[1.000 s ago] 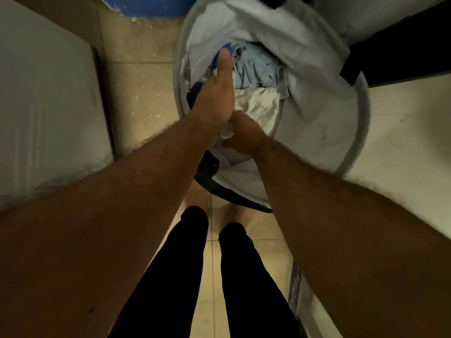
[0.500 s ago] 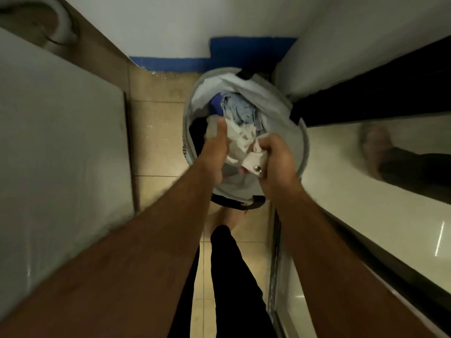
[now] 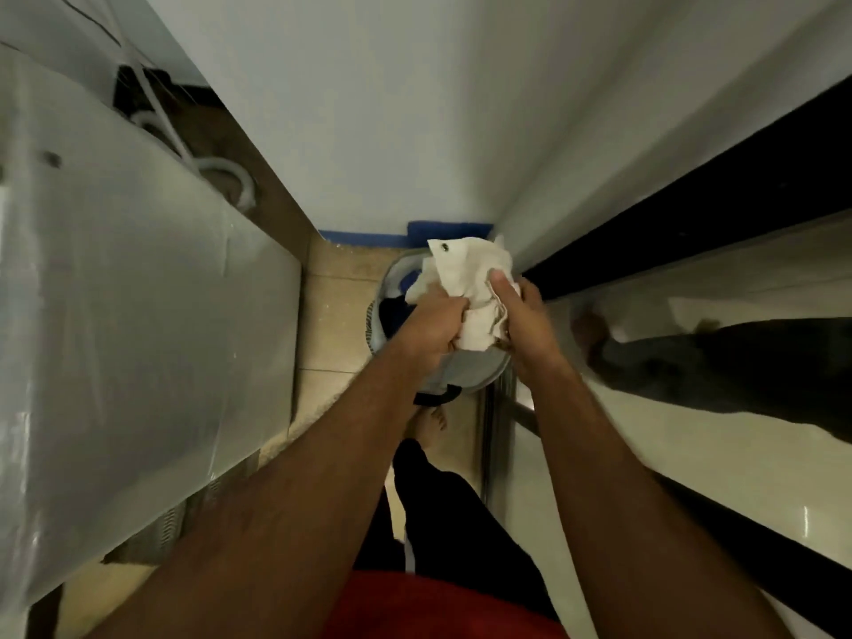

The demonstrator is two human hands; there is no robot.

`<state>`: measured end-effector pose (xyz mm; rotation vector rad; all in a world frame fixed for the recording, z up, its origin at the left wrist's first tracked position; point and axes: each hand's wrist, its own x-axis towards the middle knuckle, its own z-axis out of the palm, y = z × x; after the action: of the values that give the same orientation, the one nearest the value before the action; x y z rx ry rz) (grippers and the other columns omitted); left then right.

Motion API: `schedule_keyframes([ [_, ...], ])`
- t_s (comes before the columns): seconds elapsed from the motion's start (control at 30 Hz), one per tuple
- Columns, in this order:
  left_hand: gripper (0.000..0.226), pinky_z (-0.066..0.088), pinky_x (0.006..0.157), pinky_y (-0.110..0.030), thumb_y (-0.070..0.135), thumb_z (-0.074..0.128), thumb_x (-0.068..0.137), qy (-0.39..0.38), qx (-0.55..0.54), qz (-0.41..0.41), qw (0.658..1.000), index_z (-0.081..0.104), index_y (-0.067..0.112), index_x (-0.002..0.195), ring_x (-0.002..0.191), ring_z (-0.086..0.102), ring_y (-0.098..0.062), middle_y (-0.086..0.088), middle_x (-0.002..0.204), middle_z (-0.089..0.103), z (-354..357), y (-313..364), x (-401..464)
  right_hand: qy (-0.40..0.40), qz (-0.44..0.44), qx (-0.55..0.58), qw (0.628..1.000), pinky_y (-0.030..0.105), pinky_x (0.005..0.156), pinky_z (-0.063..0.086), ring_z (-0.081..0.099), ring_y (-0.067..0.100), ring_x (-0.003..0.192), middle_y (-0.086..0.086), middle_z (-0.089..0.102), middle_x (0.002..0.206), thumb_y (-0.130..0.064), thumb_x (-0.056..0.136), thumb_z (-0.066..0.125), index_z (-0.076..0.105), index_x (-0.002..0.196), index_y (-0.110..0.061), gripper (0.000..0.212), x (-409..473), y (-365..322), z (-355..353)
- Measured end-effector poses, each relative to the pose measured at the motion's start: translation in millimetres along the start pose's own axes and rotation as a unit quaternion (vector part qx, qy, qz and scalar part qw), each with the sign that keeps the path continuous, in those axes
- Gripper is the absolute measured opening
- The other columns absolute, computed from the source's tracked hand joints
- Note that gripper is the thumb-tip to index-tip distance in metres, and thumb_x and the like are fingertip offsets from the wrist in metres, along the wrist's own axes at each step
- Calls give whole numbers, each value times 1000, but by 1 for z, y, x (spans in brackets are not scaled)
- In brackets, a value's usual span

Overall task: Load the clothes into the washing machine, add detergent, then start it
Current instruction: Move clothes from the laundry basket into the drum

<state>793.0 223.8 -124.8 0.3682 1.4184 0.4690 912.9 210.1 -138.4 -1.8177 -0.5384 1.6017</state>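
While both hands are gripping it: white garment (image 3: 465, 288) is hanging bunched up above the laundry basket (image 3: 479, 368), clear of the rim.
L hand: left hand (image 3: 431, 325) is curling fingers tight round the lower-left part of the cloth, knuckles facing up, fist closed on fabric.
R hand: right hand (image 3: 525, 322) is pinching the cloth's right edge w/ thumb lying on top of the fabric, other fingers wrapping under; closed on garment too.
Garment: crumpled, off-white, small dark round spot near its top-left corner; top part is sticking up past both grips, far side from the person.
Basket: round, light-walled w/ dark trim at near edge, sitting on the tiled floor (image 3: 332, 325) right below the grip; blue & dark clothes (image 3: 396, 306) are showing inside, just left of and under the L fist.
Left of grip: big white appliance top (image 3: 138, 292) under clear plastic wrap, well apart from hands; can't tell if it's the washer. Grey hose (image 3: 230, 177) is coiling behind it.
Right of grip: glossy pale surface (image 3: 691, 431) w/ dark band above, reflecting a leg & foot; R hand is near its edge, contact can't tell.
Beyond grip: white wall (image 3: 392, 108) w/ blue strip at floor level.
Below grip, nearer the person: dark trouser legs (image 3: 442, 500), one bare foot (image 3: 428, 424) just beside basket's near rim, red shirt edge at bottom.
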Motion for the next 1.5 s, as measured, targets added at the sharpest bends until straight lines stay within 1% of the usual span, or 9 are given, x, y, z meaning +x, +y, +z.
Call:
schedule_keyframes([
  [0.27, 9, 55, 73, -33, 23, 60, 88, 32, -17, 108, 994, 64, 24, 96, 97, 65, -20, 0, 99, 68, -36, 49, -92, -5, -103, 128, 986, 31, 66, 58, 74, 20, 80, 5, 77, 86, -16, 89, 66, 70, 101, -10, 14, -78, -79, 30],
  [0.43, 69, 50, 89, -56, 63, 60, 80, -19, -48, 51, 997, 42, 26, 136, 114, 58, -27, 2, 129, 55, -51, 44, -110, -55, -97, 162, 981, 46, 81, 59, 73, 30, 86, 14, 75, 93, -20, 83, 66, 72, 98, -8, 20, -106, -112, 44],
  [0.67, 45, 35, 110, -49, 28, 50, 94, -160, -273, 129, 940, 56, 3, 131, 123, 52, -34, -21, 135, 53, -39, 72, -129, -46, -111, 30, 992, 31, 55, 57, 73, 21, 76, 6, 72, 91, -40, 85, 68, 64, 103, -12, 34, -126, -141, 47],
  [0.77, 50, 33, 112, -51, 30, 54, 91, -174, -276, 157, 932, 53, 2, 133, 129, 47, -37, -23, 138, 51, -37, 84, -138, 27, -205, -111, 972, 32, 75, 57, 65, 13, 94, -2, 64, 107, -58, 83, 65, 52, 128, -18, 61, -132, -142, 40],
  [0.93, 43, 47, 101, -47, 35, 50, 93, -129, -254, 188, 940, 62, 7, 124, 114, 62, -33, -19, 123, 64, -40, 92, -154, -195, -115, -28, 973, 49, 95, 54, 68, 23, 110, 6, 71, 119, -68, 87, 48, 65, 124, -20, 63, -151, -149, 50],
  [1.03, 35, 58, 74, -34, 33, 45, 96, -45, -160, 259, 952, 65, 12, 116, 95, 70, -24, -13, 108, 71, -48, 97, -162, -195, -135, 49, 970, 49, 104, 48, 65, 27, 115, 14, 68, 124, -44, 96, 55, 58, 132, -9, 51, -156, -152, 64],
  [1.23, 56, 55, 58, -28, 55, 58, 86, 11, -100, 215, 971, 50, 19, 129, 92, 68, -17, -6, 115, 67, -91, 100, -176, -157, -180, 53, 970, 48, 94, 55, 70, 27, 105, 13, 71, 117, -24, 93, 65, 64, 124, -7, 35, -157, -167, 97],
  [1.37, 57, 56, 78, -53, 64, 64, 74, -108, -221, 163, 956, 71, 20, 110, 101, 69, -28, -9, 113, 71, -134, 96, -184, -214, -143, 59, 965, 40, 89, 58, 71, 26, 103, 11, 74, 111, -27, 94, 63, 69, 115, -8, 29, -161, -165, 147],
  [1.5, 49, 52, 90, -52, 50, 59, 87, -95, -334, 183, 920, 69, 12, 115, 107, 66, -33, -16, 117, 68, -186, 97, -194, -242, -157, 10, 957, 23, 68, 58, 74, 15, 91, 2, 77, 102, -31, 93, 64, 71, 106, -17, 20, -175, -155, 210],
])
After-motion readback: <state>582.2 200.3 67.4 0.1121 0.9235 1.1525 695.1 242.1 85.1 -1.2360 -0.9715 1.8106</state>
